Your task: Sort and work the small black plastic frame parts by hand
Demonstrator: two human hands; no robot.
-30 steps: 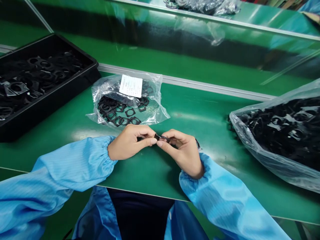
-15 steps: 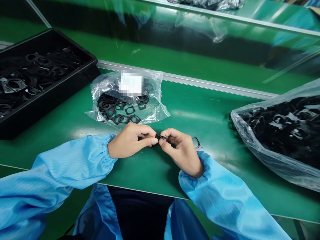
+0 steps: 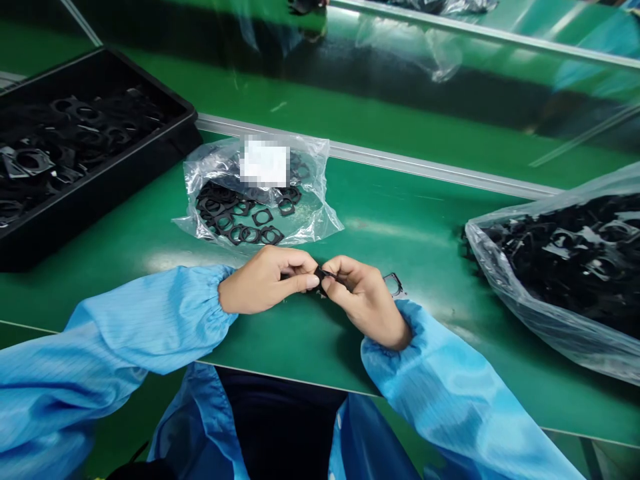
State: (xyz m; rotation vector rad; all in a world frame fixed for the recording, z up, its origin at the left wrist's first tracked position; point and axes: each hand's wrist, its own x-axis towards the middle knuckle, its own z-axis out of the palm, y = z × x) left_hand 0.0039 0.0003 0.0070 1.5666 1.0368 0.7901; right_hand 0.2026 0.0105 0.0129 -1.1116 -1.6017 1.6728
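My left hand (image 3: 265,280) and my right hand (image 3: 363,300) meet over the green table (image 3: 410,233), both in blue sleeves. Their fingertips pinch one small black plastic part (image 3: 323,274) between them; most of it is hidden by the fingers. A second small black frame part (image 3: 393,284) lies on the table just behind my right hand. Right behind my hands lies a small clear bag (image 3: 257,197) of black ring parts with a white label.
A black tray (image 3: 165,150) filled with black parts stands at the far left. A large clear bag (image 3: 555,267) of black parts lies at the right. A metal rail (image 3: 425,170) runs across behind the small bag, with a green conveyor beyond it.
My hands stay together on the small black part, with only small finger shifts. The black frame part behind my right hand has come into sight. The view has shifted slightly.
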